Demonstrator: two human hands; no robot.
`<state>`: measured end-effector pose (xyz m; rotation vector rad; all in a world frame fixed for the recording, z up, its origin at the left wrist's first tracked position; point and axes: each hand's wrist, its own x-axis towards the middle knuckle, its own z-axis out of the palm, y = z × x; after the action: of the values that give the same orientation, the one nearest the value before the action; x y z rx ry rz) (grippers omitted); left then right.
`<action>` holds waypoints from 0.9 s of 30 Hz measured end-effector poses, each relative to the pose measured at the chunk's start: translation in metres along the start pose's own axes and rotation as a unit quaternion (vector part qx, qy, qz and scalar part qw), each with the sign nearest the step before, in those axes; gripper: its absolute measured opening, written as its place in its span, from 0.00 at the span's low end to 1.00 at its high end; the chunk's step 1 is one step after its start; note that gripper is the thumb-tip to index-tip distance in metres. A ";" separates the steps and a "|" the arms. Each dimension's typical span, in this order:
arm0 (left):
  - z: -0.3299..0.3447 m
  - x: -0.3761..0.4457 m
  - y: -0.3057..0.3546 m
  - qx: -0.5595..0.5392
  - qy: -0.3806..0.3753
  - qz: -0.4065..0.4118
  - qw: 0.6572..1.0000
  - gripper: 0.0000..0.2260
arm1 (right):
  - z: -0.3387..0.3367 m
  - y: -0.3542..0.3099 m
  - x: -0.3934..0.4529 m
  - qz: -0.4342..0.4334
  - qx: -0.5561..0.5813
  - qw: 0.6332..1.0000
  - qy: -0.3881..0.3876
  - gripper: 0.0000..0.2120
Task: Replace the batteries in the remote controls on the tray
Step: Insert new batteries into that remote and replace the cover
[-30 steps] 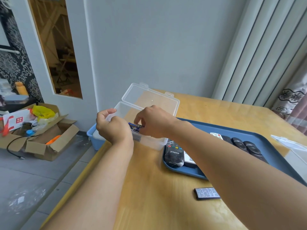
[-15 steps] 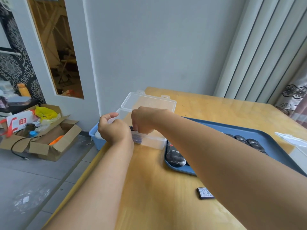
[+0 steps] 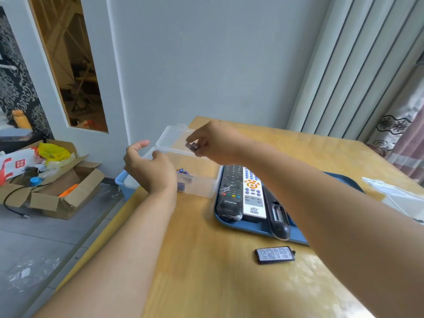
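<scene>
My right hand [image 3: 213, 141] pinches small purple batteries [image 3: 192, 146] above the clear plastic box [image 3: 202, 187], whose lid stands open. More batteries [image 3: 182, 172] lie inside the box. My left hand [image 3: 149, 167] hovers at the box's left end, fingers loosely spread and holding nothing. On the blue tray [image 3: 241, 226] lie a black remote [image 3: 230, 191], a white remote [image 3: 252, 191] with orange and purple buttons, and a black remote [image 3: 278, 216] lying face down with its battery bay uncovered. A black battery cover [image 3: 274, 254] lies on the wooden table [image 3: 206, 260].
A white container [image 3: 399, 196] sits at the table's right edge. A blue bin [image 3: 121, 182] stands below the table's far left corner, and an open cardboard box [image 3: 57, 187] of clutter is on the floor. Wall and curtain close off the far side.
My right hand has risen out of the box with batteries pinched in its fingers. My left hand has let go of the box edge and spread. The view shifted, uncovering the remotes.
</scene>
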<state>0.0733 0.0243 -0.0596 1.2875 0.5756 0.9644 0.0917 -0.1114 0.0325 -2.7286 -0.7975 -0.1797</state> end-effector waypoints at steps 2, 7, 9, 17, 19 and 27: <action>0.000 -0.017 0.006 0.013 -0.027 0.110 0.994 0.15 | -0.013 0.026 -0.036 0.044 0.164 0.985 0.042 0.16; 0.000 -0.088 0.029 0.015 -0.201 0.370 0.907 0.06 | -0.015 0.101 -0.135 0.140 0.613 0.774 0.078 0.19; -0.005 -0.124 0.043 0.103 -0.327 0.357 0.869 0.04 | -0.012 0.117 -0.163 0.172 0.701 0.687 0.081 0.18; -0.009 -0.205 0.057 0.531 -0.389 0.429 0.619 0.21 | -0.014 0.131 -0.200 0.169 0.767 0.612 0.095 0.11; -0.008 -0.208 0.058 0.554 -0.387 0.419 0.606 0.21 | -0.013 0.131 -0.203 0.184 0.750 0.629 0.091 0.12; 0.001 -0.218 0.061 0.572 -0.429 0.347 0.608 0.27 | -0.013 0.131 -0.206 0.220 0.705 0.667 0.097 0.15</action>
<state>-0.0535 -0.1613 -0.0336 3.0455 -0.2492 0.2996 -0.0103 -0.3248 -0.0279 -1.2490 -0.0122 0.2014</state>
